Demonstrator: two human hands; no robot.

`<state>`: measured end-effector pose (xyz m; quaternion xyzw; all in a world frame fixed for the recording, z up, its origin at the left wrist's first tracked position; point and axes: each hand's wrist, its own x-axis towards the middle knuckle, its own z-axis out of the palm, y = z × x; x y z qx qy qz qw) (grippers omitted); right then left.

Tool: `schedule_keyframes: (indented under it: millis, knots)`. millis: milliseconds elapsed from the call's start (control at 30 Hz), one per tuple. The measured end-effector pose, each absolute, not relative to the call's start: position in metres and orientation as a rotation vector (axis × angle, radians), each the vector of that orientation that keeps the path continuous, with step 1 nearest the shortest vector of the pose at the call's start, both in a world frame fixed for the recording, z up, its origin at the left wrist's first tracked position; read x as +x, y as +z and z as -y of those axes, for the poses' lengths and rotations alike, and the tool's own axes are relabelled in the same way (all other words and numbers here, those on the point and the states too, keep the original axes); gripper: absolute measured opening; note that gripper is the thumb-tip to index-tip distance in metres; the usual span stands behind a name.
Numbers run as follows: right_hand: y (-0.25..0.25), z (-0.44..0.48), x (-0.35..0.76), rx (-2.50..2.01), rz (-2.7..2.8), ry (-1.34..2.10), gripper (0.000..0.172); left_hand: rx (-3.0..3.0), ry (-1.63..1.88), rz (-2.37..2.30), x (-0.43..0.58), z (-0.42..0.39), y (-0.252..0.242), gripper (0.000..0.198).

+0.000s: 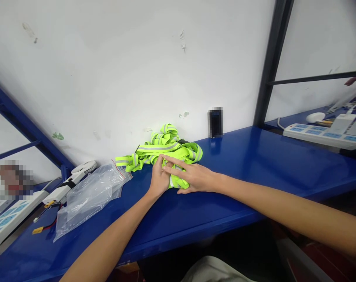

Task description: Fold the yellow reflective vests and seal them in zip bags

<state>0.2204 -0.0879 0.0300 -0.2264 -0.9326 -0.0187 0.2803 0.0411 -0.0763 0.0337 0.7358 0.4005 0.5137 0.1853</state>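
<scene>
Both of my hands meet on a bundle of neon-yellow reflective straps at the middle of the blue table. My left hand grips the bundle's left side, its fingers partly hidden behind the strap. From the right, my right hand wraps its fingers over the front and top of the same bundle. Just behind lies a loose heap of more reflective straps with grey stripes and dark buckles, reaching back to the wall. Whether the bundle joins that heap cannot be seen.
Left of the heap lie clear zip bags, a white handheld fan and a cable with yellow connectors. White power strips stand at far left and far right. A dark upright device leans near the wall.
</scene>
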Motion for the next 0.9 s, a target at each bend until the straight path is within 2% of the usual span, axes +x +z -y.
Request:
schedule_keyframes:
  millis: [200, 367, 567, 667, 767, 900]
  knots:
    - [0.024, 0.079, 0.216, -0.719, 2.534, -0.270, 0.099, 2.300, 1.236, -1.335, 0.034, 0.074, 0.025, 0.031]
    - [0.020, 0.079, 0.215, -0.788, 2.481, -0.304, 0.098, 2.358, 1.275, -1.291, 0.033, 0.074, 0.021, 0.046]
    - [0.025, 0.085, 0.212, -0.828, 2.373, -0.392, 0.071, 2.312, 1.446, -1.219, 0.036, 0.080, 0.021, 0.050]
    - [0.027, 0.086, 0.214, -0.745, 2.411, -0.293, 0.059, 2.419, 1.500, -1.169, 0.038, 0.084, 0.020, 0.052]
    - [0.028, 0.087, 0.214, -0.695, 2.461, -0.195, 0.061, 2.484, 1.460, -1.151, 0.037, 0.087, 0.019, 0.052]
    - [0.026, 0.089, 0.211, -0.630, 2.443, -0.119, 0.074, 2.541, 1.442, -1.106, 0.034, 0.089, 0.019, 0.053]
